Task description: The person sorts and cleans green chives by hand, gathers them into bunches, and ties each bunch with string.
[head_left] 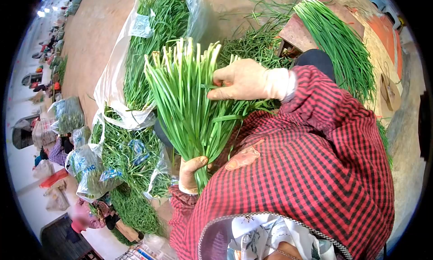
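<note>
A fanned bunch of green leafy stalks [185, 97] stands upright in front of my chest, pale cut ends at the top. Low on the bunch, my left hand [193, 173] is wrapped round the leaves, thumb across the front. My right hand [241, 81], in a pale glove, pinches a green leaf at the bunch's right side, near the upper stalks. Behind the bunch, an open plastic bag [115, 75] holds more long green stalks.
Another stalk bundle [338, 43] lies on a low wooden stand [297, 33] at upper right. Loose greens [252, 45] cover the floor beyond my hands. Filled bags [88, 167] and a heap of greens [135, 210] are at left. Other people sit along the far left.
</note>
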Motion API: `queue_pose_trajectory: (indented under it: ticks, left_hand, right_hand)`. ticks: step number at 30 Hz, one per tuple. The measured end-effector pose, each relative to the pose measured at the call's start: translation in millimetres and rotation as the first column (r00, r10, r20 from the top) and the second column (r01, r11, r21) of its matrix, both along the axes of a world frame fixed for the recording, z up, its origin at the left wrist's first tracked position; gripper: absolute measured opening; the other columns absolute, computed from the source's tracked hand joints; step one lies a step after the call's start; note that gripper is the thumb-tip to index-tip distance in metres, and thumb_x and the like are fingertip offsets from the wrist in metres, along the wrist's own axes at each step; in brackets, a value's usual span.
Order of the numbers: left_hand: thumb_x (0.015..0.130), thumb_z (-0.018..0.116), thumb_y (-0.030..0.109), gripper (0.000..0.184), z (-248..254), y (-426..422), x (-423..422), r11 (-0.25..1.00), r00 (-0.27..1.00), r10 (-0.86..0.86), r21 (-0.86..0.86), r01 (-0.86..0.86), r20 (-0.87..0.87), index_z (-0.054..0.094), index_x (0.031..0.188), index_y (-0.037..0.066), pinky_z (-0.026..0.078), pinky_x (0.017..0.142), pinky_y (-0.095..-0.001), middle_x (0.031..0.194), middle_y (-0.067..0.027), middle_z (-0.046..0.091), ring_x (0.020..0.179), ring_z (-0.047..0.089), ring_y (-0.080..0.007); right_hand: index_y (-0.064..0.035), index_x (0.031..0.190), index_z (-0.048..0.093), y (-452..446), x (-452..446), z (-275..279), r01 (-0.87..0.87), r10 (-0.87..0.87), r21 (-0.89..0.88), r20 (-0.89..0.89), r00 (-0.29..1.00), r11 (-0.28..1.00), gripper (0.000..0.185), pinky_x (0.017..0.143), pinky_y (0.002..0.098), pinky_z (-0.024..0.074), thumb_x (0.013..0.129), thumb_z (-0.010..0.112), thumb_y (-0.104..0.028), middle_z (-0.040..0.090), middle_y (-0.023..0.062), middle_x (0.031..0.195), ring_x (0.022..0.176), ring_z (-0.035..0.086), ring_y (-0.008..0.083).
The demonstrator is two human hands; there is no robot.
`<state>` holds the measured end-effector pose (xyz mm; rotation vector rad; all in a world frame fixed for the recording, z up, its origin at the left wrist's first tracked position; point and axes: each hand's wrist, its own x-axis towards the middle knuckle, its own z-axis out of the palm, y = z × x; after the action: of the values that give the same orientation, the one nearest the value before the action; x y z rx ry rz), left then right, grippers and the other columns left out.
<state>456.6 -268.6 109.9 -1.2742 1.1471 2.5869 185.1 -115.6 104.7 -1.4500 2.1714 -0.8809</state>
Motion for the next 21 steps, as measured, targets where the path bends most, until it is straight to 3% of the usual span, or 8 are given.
queue_pose_trajectory:
  ticks: [2, 4, 6, 12, 16, 18, 20, 21]
  left_hand:
    - [0.071, 0.067, 0.0, 0.042, -5, -3, 9, 0.999, 0.998, -0.047, -0.023, 0.046, -0.03, 0.057, 0.112, -0.003, 0.051, 0.057, -0.0302, 0.085, -0.0115, 0.064, 0.065, 0.06, -0.0195]
    - [0.07, 0.068, 0.0, 0.045, 2, -3, 15, 0.999, 1.0, 0.023, -0.046, -0.024, -0.015, 0.056, 0.114, -0.002, 0.052, 0.058, -0.0315, 0.089, -0.0117, 0.064, 0.063, 0.06, -0.0194]
    - [0.071, 0.068, 0.001, 0.045, -3, -16, 30, 0.995, 0.999, -0.047, -0.089, 0.045, -0.016, 0.056, 0.114, -0.004, 0.053, 0.058, -0.0324, 0.087, -0.0129, 0.065, 0.064, 0.061, -0.0206]
    - [0.074, 0.066, -0.001, 0.042, -18, -32, 49, 0.993, 0.996, -0.091, -0.079, 0.091, 0.003, 0.054, 0.114, -0.008, 0.052, 0.057, -0.0331, 0.079, -0.0146, 0.064, 0.064, 0.062, -0.0232]
    - [0.075, 0.067, -0.001, 0.036, -24, -27, 44, 0.994, 0.995, 0.089, 0.067, -0.085, -0.055, 0.056, 0.108, -0.009, 0.051, 0.055, -0.034, 0.078, -0.0137, 0.063, 0.061, 0.061, -0.0228]
    - [0.075, 0.067, 0.0, 0.035, -21, -27, 40, 0.999, 0.995, 0.049, -0.016, -0.051, -0.083, 0.056, 0.106, -0.009, 0.049, 0.055, -0.0335, 0.078, -0.0142, 0.062, 0.061, 0.059, -0.0223]
    - [0.075, 0.068, 0.0, 0.037, -28, -31, 45, 0.995, 0.99, 0.084, 0.07, -0.077, -0.114, 0.055, 0.108, -0.01, 0.047, 0.055, -0.0333, 0.078, -0.0155, 0.062, 0.062, 0.058, -0.0227]
    - [0.075, 0.068, 0.001, 0.037, -22, -27, 40, 0.995, 0.986, 0.083, 0.058, -0.075, -0.144, 0.055, 0.108, -0.011, 0.047, 0.056, -0.0333, 0.08, -0.0168, 0.062, 0.063, 0.058, -0.0235]
  right_hand:
    - [-0.0126, 0.093, 0.066, -7, 2, -17, 0.024, -0.018, -0.246, 0.027, 0.999, 0.969, 0.031, 0.059, 0.0381, 0.0489, 0.092, 0.058, -0.043, 0.062, 0.0094, 0.066, 0.062, 0.062, 0.0275]
    - [-0.013, 0.089, 0.065, 1, -10, -15, 0.014, -0.047, -0.157, -0.21, 0.977, 0.988, 0.022, 0.054, 0.0369, 0.0474, 0.093, 0.058, -0.033, 0.058, 0.0095, 0.062, 0.057, 0.06, 0.027]
    - [-0.0125, 0.088, 0.063, 16, -31, -28, 0.029, -0.091, -0.23, -0.261, 0.961, 0.973, 0.018, 0.052, 0.0374, 0.0459, 0.092, 0.06, -0.029, 0.056, 0.0115, 0.062, 0.056, 0.058, 0.0302]
    - [-0.0083, 0.097, 0.065, 82, -102, -66, 0.274, -0.147, 0.276, -0.407, 0.901, 0.921, 0.032, 0.067, 0.0414, 0.0503, 0.093, 0.057, -0.038, 0.066, 0.014, 0.077, 0.076, 0.064, 0.0343]
    - [-0.005, 0.103, 0.067, 92, -87, -65, 0.426, -0.336, 0.076, -0.498, 0.799, 0.902, 0.041, 0.072, 0.0404, 0.0501, 0.093, 0.056, -0.043, 0.068, 0.0132, 0.082, 0.081, 0.066, 0.0305]
    - [-0.0039, 0.108, 0.067, 75, -78, -29, 0.364, -0.391, 0.289, 0.039, 0.92, 0.885, 0.048, 0.075, 0.0369, 0.0497, 0.092, 0.057, -0.048, 0.069, 0.0129, 0.089, 0.085, 0.066, 0.025]
    - [-0.0041, 0.102, 0.066, 65, -59, -43, 0.324, -0.314, 0.027, 0.33, 0.89, 0.946, 0.038, 0.077, 0.0279, 0.0477, 0.093, 0.06, -0.04, 0.065, 0.0057, 0.087, 0.084, 0.061, 0.0138]
    - [-0.0036, 0.101, 0.066, 59, -50, -38, 0.331, -0.306, -0.027, 0.32, 0.897, 0.943, 0.033, 0.077, 0.0274, 0.0475, 0.092, 0.062, -0.035, 0.065, 0.0045, 0.087, 0.085, 0.06, 0.0131]
